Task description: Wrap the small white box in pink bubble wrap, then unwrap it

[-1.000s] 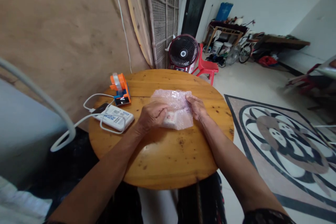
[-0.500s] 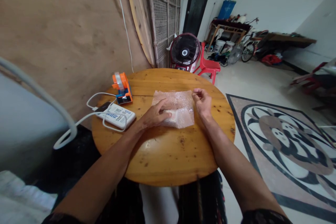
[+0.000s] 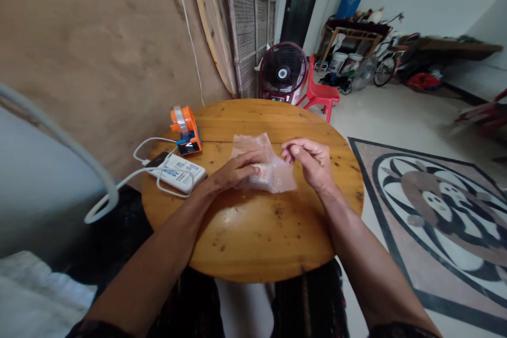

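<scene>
Wooden tabletop [image 3: 253, 237] supports bubble wrap [image 3: 283, 175] under the left hand's fingers [image 3: 249, 158].

The round wooden table [image 3: 245, 232] is honey-orange with dark brown knots, and on it the bubble wrap [image 3: 283, 177] is translucent pale pink, the tape dispenser [image 3: 192, 129] orange and blue, and the power bank [image 3: 178, 171] white with blue lettering. The plastic chair [image 3: 322, 92] is bright red, the fan [image 3: 283, 71] dark with a maroon rim. The floor mosaic [image 3: 447, 200] shows black-and-white pandas on a brown disc, ringed by black and white petal shapes within a dark border.
</scene>
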### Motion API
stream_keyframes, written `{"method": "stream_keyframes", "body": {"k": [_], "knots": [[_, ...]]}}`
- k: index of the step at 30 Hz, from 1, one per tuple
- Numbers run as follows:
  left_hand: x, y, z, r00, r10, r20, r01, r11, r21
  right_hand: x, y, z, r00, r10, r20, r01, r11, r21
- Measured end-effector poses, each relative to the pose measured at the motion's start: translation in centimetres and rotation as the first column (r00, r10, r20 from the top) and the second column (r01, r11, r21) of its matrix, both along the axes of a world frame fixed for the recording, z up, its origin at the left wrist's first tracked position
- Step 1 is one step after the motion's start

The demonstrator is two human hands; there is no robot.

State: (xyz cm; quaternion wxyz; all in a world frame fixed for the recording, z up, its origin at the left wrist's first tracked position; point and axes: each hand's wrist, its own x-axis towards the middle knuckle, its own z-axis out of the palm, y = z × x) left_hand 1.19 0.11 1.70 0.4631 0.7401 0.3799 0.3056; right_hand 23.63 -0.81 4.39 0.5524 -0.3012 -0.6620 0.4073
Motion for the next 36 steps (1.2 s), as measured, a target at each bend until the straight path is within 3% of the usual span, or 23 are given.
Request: {"method": "stream_keyframes", "body": {"k": [4,6,11,16,19,23,25,26,28,30,31,33,36], "knots": [[-0.1,0.0,0.3,0.994,-0.112,-0.003,0.112,0.993,0.045,-0.2,-1.4,1.4,0.945,0.31,0.104,-0.31,0.951,-0.022],[-0.1,0.0,0.2,0.991,-0.137,-0.007,0.137,0.988,0.069,-0.7,-1.5,1.6,0.903,0.368,0.222,-0.369,0.929,-0.035],[-0.2,0.1,-0.1,0.994,-0.052,-0.098,0.057,0.997,0.046,-1.0,0.4,-0.2,0.87,0.179,0.46,-0.168,0.984,-0.065],[-0.4,0.5,-0.4,0.998,-0.041,-0.054,0.041,0.999,-0.002,-0.6,2.0,-1.6,0.864,0.038,0.502,-0.029,0.999,-0.027],[-0.6,0.9,-0.7,1.0,-0.012,0.027,0.013,0.999,-0.038,-0.6,2.2,-1.6,0.874,0.062,0.483,-0.027,0.996,-0.08],[-0.8,1.1,-1.2,0.991,0.016,0.135,-0.004,0.996,-0.089,-0.1,1.4,-0.7,0.935,0.178,0.306,-0.095,0.959,-0.266],[-0.8,1.1,-1.4,0.984,0.039,0.176,-0.012,0.988,-0.152,0.3,0.8,0.2,0.896,0.355,0.267,-0.256,0.904,-0.343],[-0.9,1.1,-1.5,0.98,0.057,0.192,-0.023,0.984,-0.177,0.5,0.5,0.6,0.827,0.493,0.269,-0.374,0.841,-0.392],[-1.0,1.0,-1.5,0.974,0.086,0.211,-0.044,0.98,-0.192,0.7,0.1,1.3,0.618,0.74,0.266,-0.557,0.651,-0.516],[-1.0,1.0,-1.5,0.976,0.086,0.202,-0.053,0.985,-0.163,0.7,0.1,1.5,0.469,0.846,0.252,-0.61,0.517,-0.6],[-1.0,1.0,-1.4,0.979,0.081,0.188,-0.053,0.987,-0.15,0.6,0.1,1.5,0.452,0.856,0.253,-0.606,0.502,-0.617],[-1.0,1.0,-1.3,0.983,0.082,0.163,-0.057,0.987,-0.153,0.5,0.4,1.1,0.513,0.815,0.269,-0.562,0.556,-0.612],[-0.9,0.9,-1.1,0.979,0.134,0.151,-0.099,0.971,-0.217,0.4,1.2,0.2,0.72,0.633,0.285,-0.431,0.73,-0.531]]}}
